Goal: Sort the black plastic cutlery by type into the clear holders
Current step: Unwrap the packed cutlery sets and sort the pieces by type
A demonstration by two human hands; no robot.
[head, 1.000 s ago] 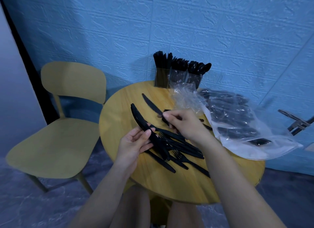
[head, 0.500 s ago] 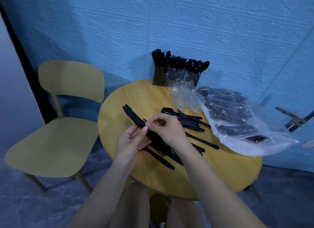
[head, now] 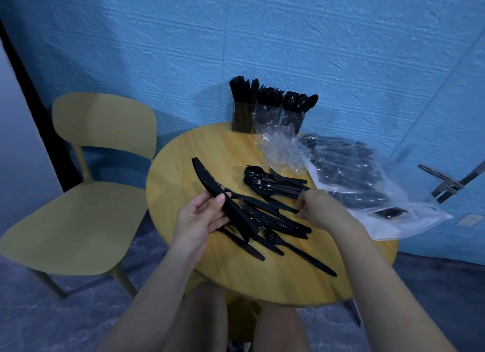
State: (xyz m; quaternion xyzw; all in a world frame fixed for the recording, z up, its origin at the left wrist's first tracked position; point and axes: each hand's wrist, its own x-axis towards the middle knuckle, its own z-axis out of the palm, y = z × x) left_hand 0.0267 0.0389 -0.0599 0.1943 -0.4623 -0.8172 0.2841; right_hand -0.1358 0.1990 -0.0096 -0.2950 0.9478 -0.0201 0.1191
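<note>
Your left hand [head: 198, 220] grips a stack of knives [head: 210, 186] at mid-length, blades fanning away from you; your right hand [head: 319, 210] pinches a knife handle [head: 278, 207] in the loose pile [head: 267, 220] between both hands. These pieces look light, stiff and slick, so take each by the handle and keep the stack squeezed. Beyond your hands stand the clear holders [head: 267, 115], already well filled; a crinkled plastic bag [head: 349, 183] beyond your right hand crowds the tabletop [head: 183, 162] on the way there.
</note>
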